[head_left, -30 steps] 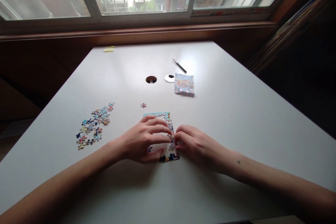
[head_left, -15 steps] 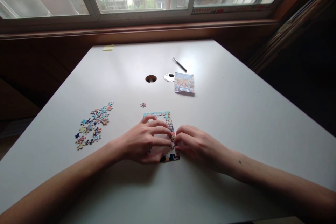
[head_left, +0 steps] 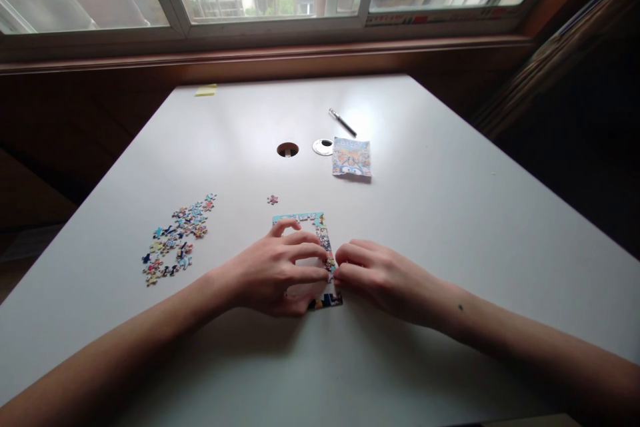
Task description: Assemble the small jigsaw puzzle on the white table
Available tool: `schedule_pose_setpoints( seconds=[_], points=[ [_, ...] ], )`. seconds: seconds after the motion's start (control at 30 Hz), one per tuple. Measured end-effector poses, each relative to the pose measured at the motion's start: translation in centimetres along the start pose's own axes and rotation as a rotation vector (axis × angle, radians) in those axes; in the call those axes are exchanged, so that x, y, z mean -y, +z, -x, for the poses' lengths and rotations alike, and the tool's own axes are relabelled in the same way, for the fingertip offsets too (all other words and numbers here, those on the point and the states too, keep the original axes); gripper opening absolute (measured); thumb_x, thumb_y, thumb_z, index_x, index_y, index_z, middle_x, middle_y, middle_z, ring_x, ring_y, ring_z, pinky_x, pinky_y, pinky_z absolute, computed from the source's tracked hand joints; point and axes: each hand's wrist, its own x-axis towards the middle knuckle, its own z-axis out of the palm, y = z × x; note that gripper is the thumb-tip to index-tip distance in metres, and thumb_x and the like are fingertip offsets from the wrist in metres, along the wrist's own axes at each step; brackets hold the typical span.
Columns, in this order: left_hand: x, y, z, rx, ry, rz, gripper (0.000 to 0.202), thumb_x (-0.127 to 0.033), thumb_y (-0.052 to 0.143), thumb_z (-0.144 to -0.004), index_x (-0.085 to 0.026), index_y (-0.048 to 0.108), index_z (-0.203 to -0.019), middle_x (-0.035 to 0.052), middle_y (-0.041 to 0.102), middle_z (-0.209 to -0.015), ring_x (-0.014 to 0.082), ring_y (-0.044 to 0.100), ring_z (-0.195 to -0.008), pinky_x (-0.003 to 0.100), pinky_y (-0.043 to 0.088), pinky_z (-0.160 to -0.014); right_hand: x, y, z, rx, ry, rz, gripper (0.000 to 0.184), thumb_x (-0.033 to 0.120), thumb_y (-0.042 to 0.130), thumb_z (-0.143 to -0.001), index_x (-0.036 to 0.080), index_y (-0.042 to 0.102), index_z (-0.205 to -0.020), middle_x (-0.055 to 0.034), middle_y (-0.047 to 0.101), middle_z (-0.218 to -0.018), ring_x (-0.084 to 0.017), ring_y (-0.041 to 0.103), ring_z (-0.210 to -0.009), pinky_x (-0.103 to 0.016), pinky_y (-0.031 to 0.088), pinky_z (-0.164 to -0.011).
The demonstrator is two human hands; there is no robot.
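Observation:
A small, partly built jigsaw puzzle (head_left: 314,221) lies flat on the white table (head_left: 450,213), its turquoise top border showing. My left hand (head_left: 275,272) rests over the puzzle's middle, fingers curled and pointing right. My right hand (head_left: 380,275) sits at the puzzle's right edge. The fingertips of both hands meet and pinch at a puzzle piece (head_left: 330,265) on the right border. Most of the puzzle's centre is hidden under my left hand.
A heap of loose puzzle pieces (head_left: 176,238) lies to the left. A single piece (head_left: 273,199) sits above the puzzle. Farther back are a picture packet (head_left: 351,157), a round cap (head_left: 323,147), a cable hole (head_left: 287,149), a pen (head_left: 342,123) and a yellow note (head_left: 206,90).
Both hands stay at the puzzle's right border. My fingertips have shifted slightly lower and pressed closer together.

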Motion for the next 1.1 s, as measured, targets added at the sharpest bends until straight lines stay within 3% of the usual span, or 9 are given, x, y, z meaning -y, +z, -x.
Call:
schedule_pose_setpoints(
  seconds=[0.23, 0.47, 0.57, 0.67, 0.73, 0.83, 0.97, 1.1],
  points=[
    [-0.3, 0.0, -0.2, 0.01, -0.011, -0.037, 0.024, -0.026, 0.057, -0.085, -0.024, 0.065, -0.108, 0.0036, 0.066, -0.123, 0.0231, 0.055, -0.118, 0.044, 0.025, -0.111, -0.9, -0.7, 0.1, 0.124, -0.024, 0.062, 0.019, 0.022, 0.047, -0.098, 0.018, 0.059, -0.085, -0.0037, 0.058, -0.078, -0.016, 0.046, -0.072, -0.03, 0.036, -0.07],
    [-0.8, -0.3, -0.6, 0.04, -0.109, 0.054, 0.027, -0.034, 0.061, -0.085, -0.026, 0.065, -0.11, 0.0062, 0.057, -0.132, 0.0301, 0.044, -0.126, 0.045, 0.034, -0.104, -1.7, 0.4, 0.0, 0.022, -0.056, -0.041, 0.021, 0.025, 0.045, -0.099, 0.018, 0.058, -0.084, -0.0032, 0.058, -0.076, -0.015, 0.046, -0.071, -0.029, 0.036, -0.07],
    [0.8, -1.0, -0.4, -0.029, -0.236, 0.081, 0.021, -0.03, 0.056, -0.09, -0.025, 0.063, -0.109, 0.006, 0.06, -0.125, 0.0252, 0.049, -0.118, 0.042, 0.038, -0.103, -1.9, 0.7, -0.1, -0.003, -0.044, -0.101, 0.018, 0.025, 0.045, -0.098, 0.018, 0.059, -0.088, -0.0035, 0.058, -0.076, -0.015, 0.047, -0.071, -0.029, 0.037, -0.071],
    [4.0, -1.6, 0.9, -0.239, -0.51, -0.041, 0.015, -0.023, 0.051, -0.093, -0.021, 0.064, -0.101, 0.005, 0.065, -0.106, 0.0222, 0.056, -0.104, 0.04, 0.042, -0.097, -2.0, 0.9, 0.0, -0.01, -0.037, -0.104, 0.02, 0.026, 0.045, -0.098, 0.018, 0.058, -0.086, -0.0033, 0.057, -0.074, -0.016, 0.045, -0.07, -0.029, 0.036, -0.069],
    [6.2, -1.7, 2.0, -0.303, -0.626, -0.116, 0.02, -0.023, 0.051, -0.093, -0.022, 0.065, -0.106, 0.0054, 0.065, -0.105, 0.0232, 0.055, -0.103, 0.041, 0.044, -0.095, -2.0, 1.0, 0.0, -0.015, -0.038, -0.096, 0.02, 0.026, 0.045, -0.098, 0.019, 0.057, -0.084, -0.0028, 0.056, -0.073, -0.016, 0.044, -0.069, -0.029, 0.036, -0.068],
    [8.1, -1.3, 3.0, -0.249, -0.657, -0.138, 0.03, -0.03, 0.055, -0.092, -0.024, 0.064, -0.12, 0.0068, 0.061, -0.112, 0.0239, 0.054, -0.105, 0.042, 0.045, -0.096, -2.1, 1.2, 0.1, -0.021, -0.037, -0.099, 0.017, 0.026, 0.046, -0.098, 0.019, 0.058, -0.088, -0.0027, 0.057, -0.073, -0.016, 0.044, -0.07, -0.029, 0.036, -0.068],
    [8.5, -0.8, 3.0, -0.272, -0.654, -0.146, 0.023, -0.034, 0.057, -0.093, -0.026, 0.071, -0.11, 0.0062, 0.061, -0.108, 0.0231, 0.055, -0.103, 0.044, 0.046, -0.095, -2.2, 1.4, 0.2, -0.032, -0.045, -0.094, 0.014, 0.026, 0.048, -0.097, 0.019, 0.059, -0.093, -0.0027, 0.058, -0.075, -0.016, 0.044, -0.07, -0.029, 0.036, -0.068],
    [8.4, -1.1, 2.8, -0.27, -0.654, -0.022, 0.021, -0.032, 0.057, -0.094, -0.027, 0.072, -0.109, 0.0047, 0.064, -0.107, 0.0203, 0.059, -0.099, 0.039, 0.051, -0.091, -2.2, 1.5, 0.3, -0.054, -0.036, -0.104, 0.012, 0.021, 0.045, -0.097, 0.018, 0.057, -0.097, -0.0027, 0.057, -0.076, -0.015, 0.043, -0.069, -0.029, 0.037, -0.068]
  ],
)
